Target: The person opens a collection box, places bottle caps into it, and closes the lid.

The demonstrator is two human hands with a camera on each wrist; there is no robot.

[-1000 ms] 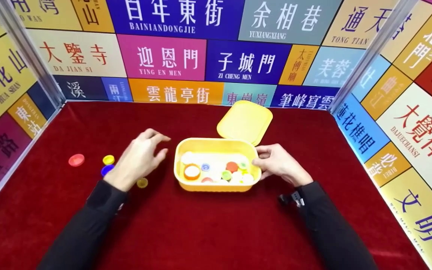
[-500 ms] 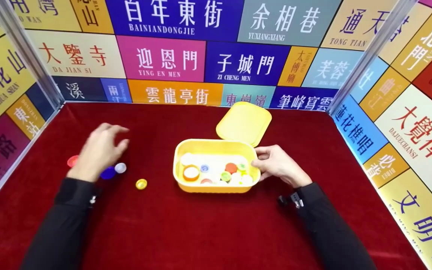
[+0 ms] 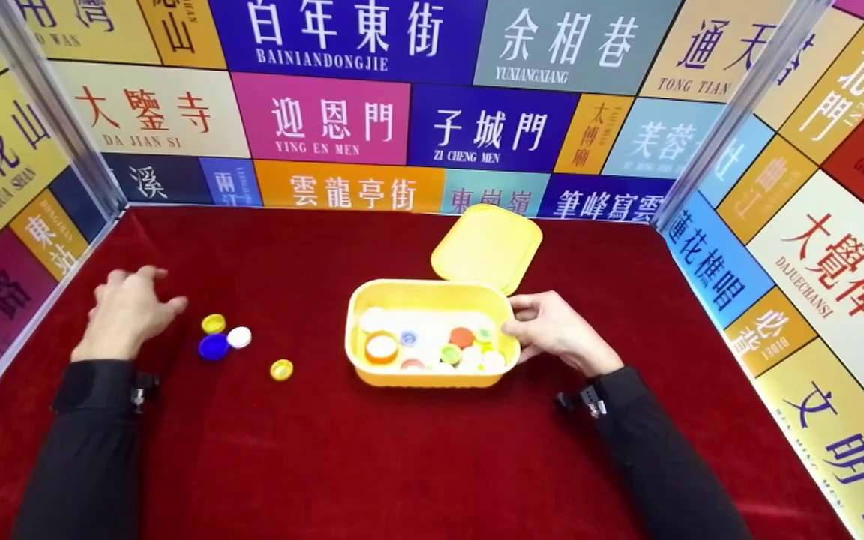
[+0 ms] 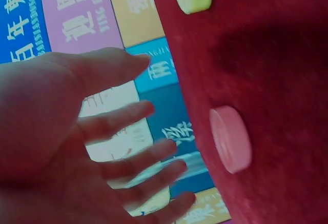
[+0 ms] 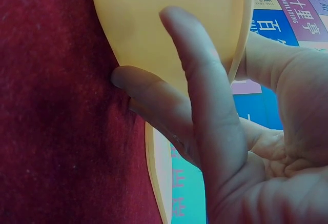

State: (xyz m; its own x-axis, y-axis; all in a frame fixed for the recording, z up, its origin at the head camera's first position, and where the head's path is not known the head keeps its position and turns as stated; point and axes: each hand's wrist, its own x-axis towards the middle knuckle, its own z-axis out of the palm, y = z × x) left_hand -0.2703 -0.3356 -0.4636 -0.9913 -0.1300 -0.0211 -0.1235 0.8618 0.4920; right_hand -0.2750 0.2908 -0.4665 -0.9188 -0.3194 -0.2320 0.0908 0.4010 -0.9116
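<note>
My left hand [image 3: 121, 311] is over the left side of the table, fingers spread and holding nothing. In the left wrist view a pink-red bottle cap [image 4: 231, 139] lies beyond its fingertips; the hand hides that cap in the head view. Just right of the hand sit a yellow cap [image 3: 213, 323], a blue cap [image 3: 213, 346] and a white cap [image 3: 239, 337], close together. My right hand [image 3: 556, 326] grips the right end of a yellow plastic box [image 3: 424, 377], thumb over the rim and fingers against the outer wall [image 5: 148, 34]. Several colourful caps lie inside the box.
A yellow lid [image 3: 488, 247] lies behind the box, close to its back right corner. Another small yellow cap [image 3: 281, 369] is on the red cloth [image 3: 402, 457] left of the box. Printed panels [image 3: 327, 120] wall in the table at the back and sides.
My left hand has moved left, away from the box and past the small caps, to over the red cap. The white cap now shows beside the blue one. My right hand stays on the box.
</note>
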